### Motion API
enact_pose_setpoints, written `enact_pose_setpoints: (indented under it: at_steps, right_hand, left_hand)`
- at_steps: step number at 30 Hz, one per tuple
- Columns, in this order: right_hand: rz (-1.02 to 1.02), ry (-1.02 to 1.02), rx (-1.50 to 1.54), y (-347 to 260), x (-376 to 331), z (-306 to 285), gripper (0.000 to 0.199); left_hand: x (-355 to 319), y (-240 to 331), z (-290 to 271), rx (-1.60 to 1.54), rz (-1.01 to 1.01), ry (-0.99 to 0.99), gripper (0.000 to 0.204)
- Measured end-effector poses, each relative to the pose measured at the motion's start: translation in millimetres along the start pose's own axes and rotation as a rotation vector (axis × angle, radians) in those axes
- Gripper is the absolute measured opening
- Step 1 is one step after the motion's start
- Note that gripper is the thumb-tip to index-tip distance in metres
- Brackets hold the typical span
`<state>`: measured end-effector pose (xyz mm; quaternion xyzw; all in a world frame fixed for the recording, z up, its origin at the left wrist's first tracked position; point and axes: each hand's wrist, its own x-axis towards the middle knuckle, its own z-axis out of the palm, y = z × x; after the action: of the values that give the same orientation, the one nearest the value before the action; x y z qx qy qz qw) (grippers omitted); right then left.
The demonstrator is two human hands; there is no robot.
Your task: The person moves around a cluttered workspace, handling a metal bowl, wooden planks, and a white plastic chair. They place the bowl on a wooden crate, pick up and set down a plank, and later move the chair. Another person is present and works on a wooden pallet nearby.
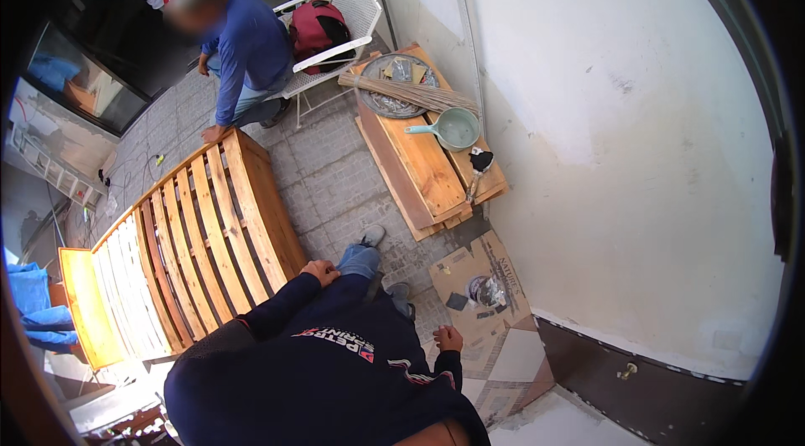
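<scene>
My left hand (320, 272) is beside my thigh, close to the near corner of a slatted wooden bed frame (267, 232). Its fingers are bent together; whether anything is in them is hidden. On the other side, my right hand (449, 337) hangs over a flattened cardboard sheet (449, 274), fingers loosely curled and nothing visible in them. A small plastic-wrapped container (486, 292) and a dark square pad (457, 301) lie on that cardboard. At the frame's far corner a person in a blue shirt (247, 35) rests a hand on the wood.
Stacked wooden boxes (436, 178) by the wall hold a round metal tray (381, 102), a bundle of thin sticks (419, 94), a pale green pan (457, 129) and a brush (474, 186). A red backpack (314, 27) sits on a white metal bench (360, 10). A ladder (54, 169) stands left.
</scene>
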<state>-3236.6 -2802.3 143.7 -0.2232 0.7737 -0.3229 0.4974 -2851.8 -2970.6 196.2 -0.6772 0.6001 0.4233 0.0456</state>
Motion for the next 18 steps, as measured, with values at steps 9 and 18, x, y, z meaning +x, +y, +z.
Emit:
enact_pose_setpoints:
  at_steps: [9, 18]
  right_hand:
    - [-0.266, -0.151, -0.392, -101.6, 68.0, 126.4, 0.023]
    - [-0.508, -0.513, -0.515, -299.2, 59.7, 329.9, 0.026]
  left_hand:
    - [42.9, -157.4, -41.5, -0.536, -0.343, -0.058, 0.033]
    - [114.0, -261.9, -184.7, -0.857, -0.307, 0.348, 0.017]
